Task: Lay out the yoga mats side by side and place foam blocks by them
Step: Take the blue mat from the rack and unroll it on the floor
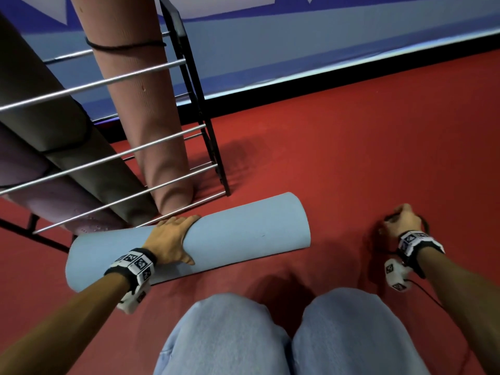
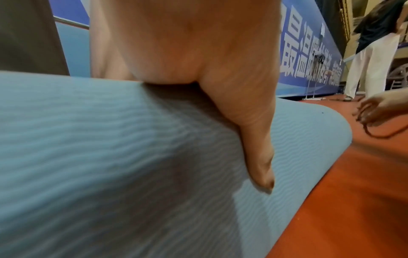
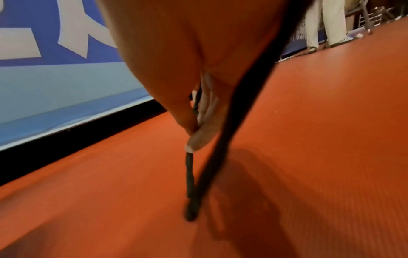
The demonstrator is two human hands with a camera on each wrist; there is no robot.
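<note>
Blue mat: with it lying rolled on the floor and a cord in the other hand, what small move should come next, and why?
Probably drop the black cord aside. The right hand pinches it just above the red floor, clear of the blue mat. The mat carries no tie, and the left hand rests on top, so both hands could then unroll it.

A pale blue yoga mat (image 1: pixel 243 234), still rolled into a tube, lay on its side on the red floor (image 1: pixel 351 158). Its surface showed a fine wavy ribbed texture. It sat directly under the left hand's fingers (image 1: pixel 173 221), well left of the right hand's fingers (image 1: pixel 400 212).
</note>
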